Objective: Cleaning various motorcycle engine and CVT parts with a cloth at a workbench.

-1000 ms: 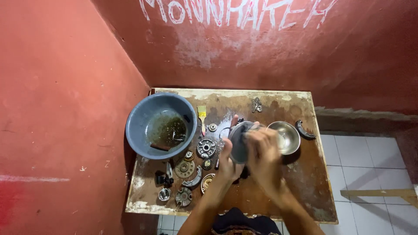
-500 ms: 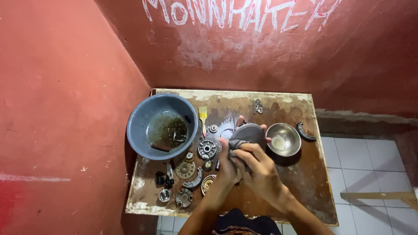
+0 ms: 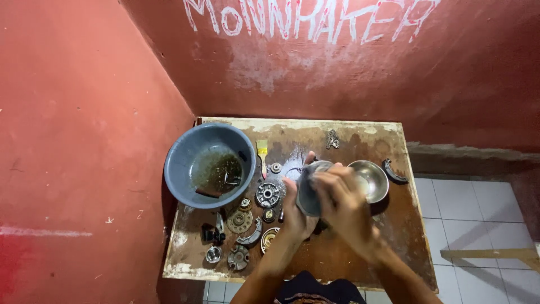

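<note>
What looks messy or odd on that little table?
The blue basin holds a pool of murky, dirty liquid. Greasy metal parts lie scattered loose beside it, and the wooden table is darkly stained. Both hands, left and right, grip a round grey part. Nothing looks broken or tipped.

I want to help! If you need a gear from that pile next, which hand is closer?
Probably the left hand: it is nearer the gears, though it holds the round part. The right hand is farther away.
</note>
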